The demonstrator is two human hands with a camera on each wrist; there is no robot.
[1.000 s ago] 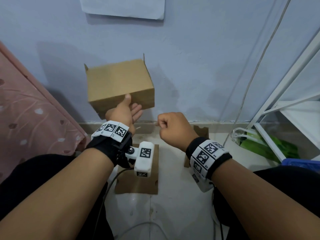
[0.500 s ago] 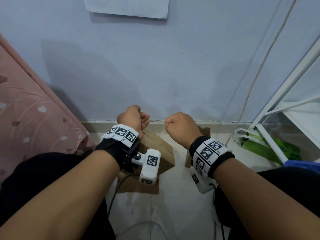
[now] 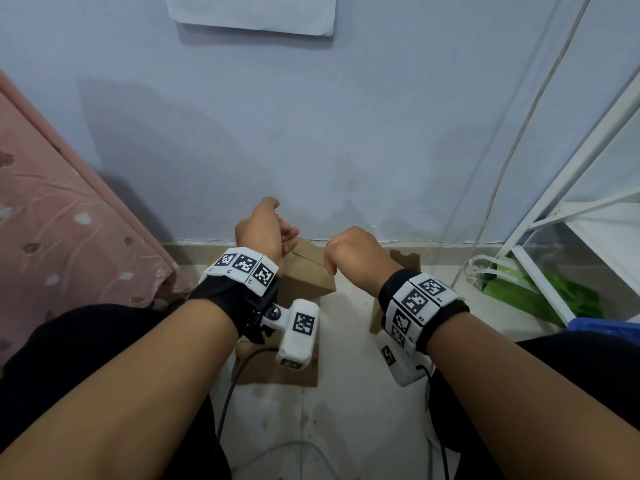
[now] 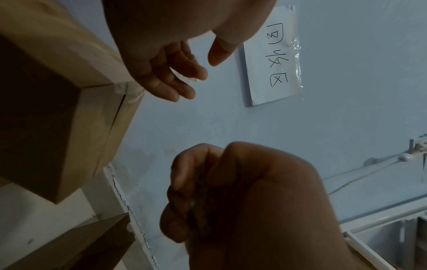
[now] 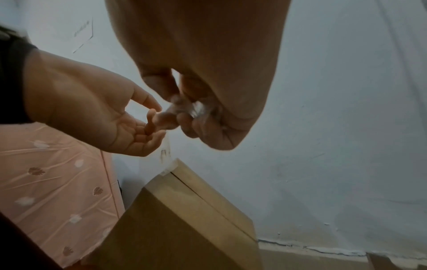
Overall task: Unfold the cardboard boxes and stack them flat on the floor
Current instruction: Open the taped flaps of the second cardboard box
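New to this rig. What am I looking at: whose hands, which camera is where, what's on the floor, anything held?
No robot here: a person sits on the floor, with a camera on the head and one strapped to each wrist. The wide picture is the head view; the two dim close-ups look along each wrist at the fingers.

The left hand is open with relaxed fingers and holds nothing. The right hand is a fist around a wad of clear tape, seen best from the right wrist.

Below the hands a still-assembled cardboard box sits by the wall. Flattened cardboard lies on the floor tiles. A handwritten paper sign hangs on the wall.
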